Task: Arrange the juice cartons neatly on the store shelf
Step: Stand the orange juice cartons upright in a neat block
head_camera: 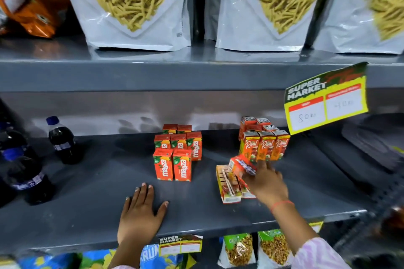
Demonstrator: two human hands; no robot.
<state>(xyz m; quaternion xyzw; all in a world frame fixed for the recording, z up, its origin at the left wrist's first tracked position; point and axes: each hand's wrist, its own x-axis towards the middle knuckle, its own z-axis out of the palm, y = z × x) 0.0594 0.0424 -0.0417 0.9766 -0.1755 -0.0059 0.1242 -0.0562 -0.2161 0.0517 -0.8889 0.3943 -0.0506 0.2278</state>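
Orange juice cartons (178, 153) upright, 2 (231, 185) toppled.

Bare shelf (105, 181) between cola bottles (63, 140) and Maaza cartons (175, 155); overhanging price tag (325, 98) at right.

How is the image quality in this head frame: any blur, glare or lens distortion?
Head view: wide-angle lens bows the shelf edge; right hand and the carton it holds are motion-blurred; glare streaks the snack pouches; left hand and Maaza cartons stay sharp; cola bottles sit in dim light.

A shop: grey metal shelf (196, 76) stocked with snack bags (135, 6), cartons (172, 166), and a "Super Market" price tag (325, 98).
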